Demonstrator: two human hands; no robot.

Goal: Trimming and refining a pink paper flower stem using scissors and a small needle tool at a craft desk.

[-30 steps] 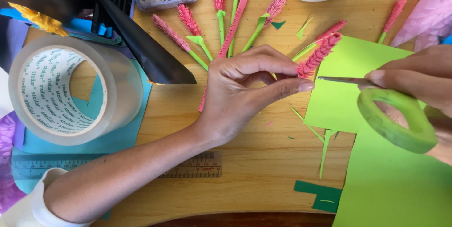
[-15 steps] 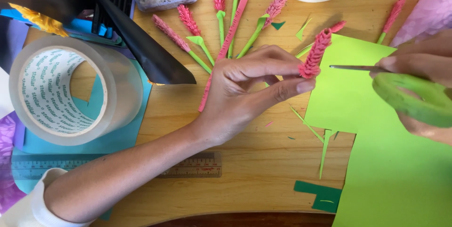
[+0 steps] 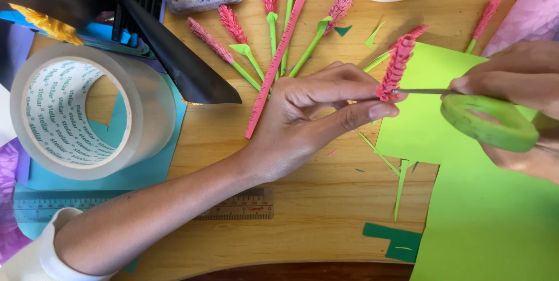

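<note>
The left hand (image 3: 308,121) is being held pinched: thumb and fingertips (image 3: 381,109) are being pressed together on the lower end of a pink fringed paper flower (image 3: 397,66), and nothing else is being held in it. From that pinch the flower is being pointed up and slightly right, towards the far edge of the table, so its long axis is running nearly upright in the head view, tilted a little. The scissors' thin metal tip (image 3: 419,91) is being brought in from the right, almost level, and is being set right at the flower's base, just beside the pinching fingers; whether it is touching the paper cannot be told. The green scissor handle (image 3: 488,122) is being gripped by the right hand (image 3: 518,103), closed around the loop at the table's right edge. So the blade is being laid crosswise to the flower's axis. The left hand is plainly the nearer one. All this is being done above a light green sheet (image 3: 495,217) lying towards the near right corner of the wooden table (image 3: 314,223). Finished pink flowers on green stems (image 3: 279,30) are being left fanned out along the far edge, and a big roll of clear tape (image 3: 87,112) is sitting at the left edge.
</note>
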